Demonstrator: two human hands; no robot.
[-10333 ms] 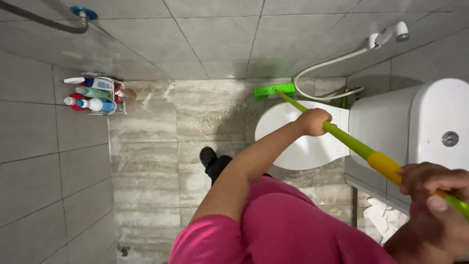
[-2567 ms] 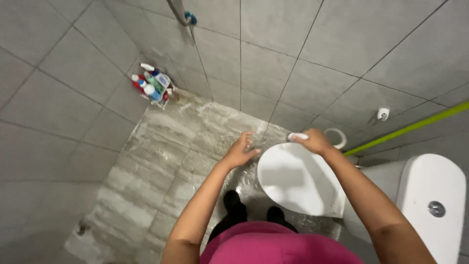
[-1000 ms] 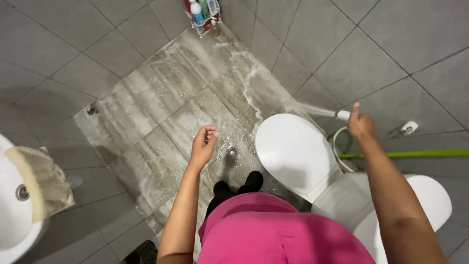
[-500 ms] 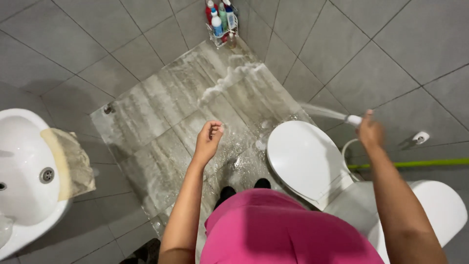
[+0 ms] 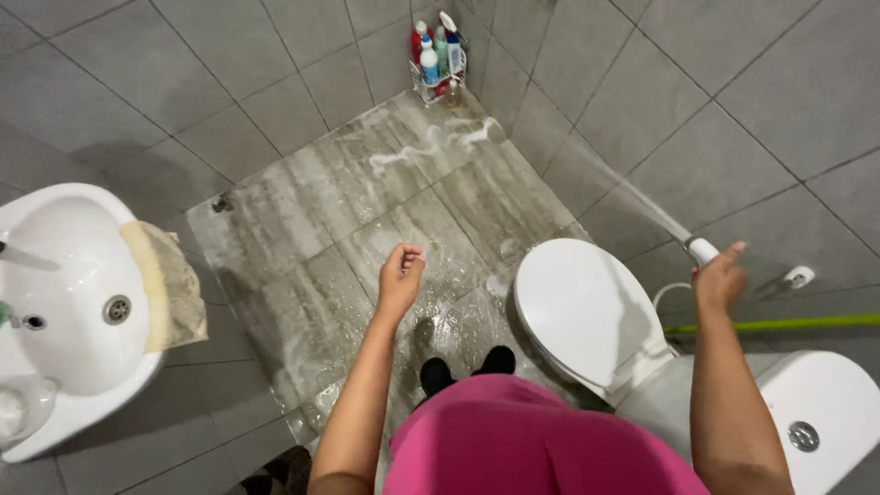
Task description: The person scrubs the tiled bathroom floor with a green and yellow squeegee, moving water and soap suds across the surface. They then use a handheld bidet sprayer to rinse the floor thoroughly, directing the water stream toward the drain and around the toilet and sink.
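Observation:
My right hand (image 5: 720, 278) grips a white hand-held sprayer (image 5: 703, 249) beside the wall, and a jet of water streams from it across to the far corner of the wet floor (image 5: 431, 147). My left hand (image 5: 401, 276) hangs loosely curled and empty over the wet floor tiles in front of me. Between my arms stands a white toilet (image 5: 587, 316) with its lid down. The sprayer's white hose (image 5: 662, 295) loops behind the toilet.
A white sink (image 5: 69, 302) with a yellowish cloth (image 5: 170, 289) draped on its rim is at the left. A wire rack of bottles (image 5: 438, 55) stands in the far corner. A green pole (image 5: 779, 323) leans by the cistern (image 5: 825, 412).
The brush went out of my hands and leans by the wall. My right hand took the sprayer and water now streams to the far corner. My view has swung left.

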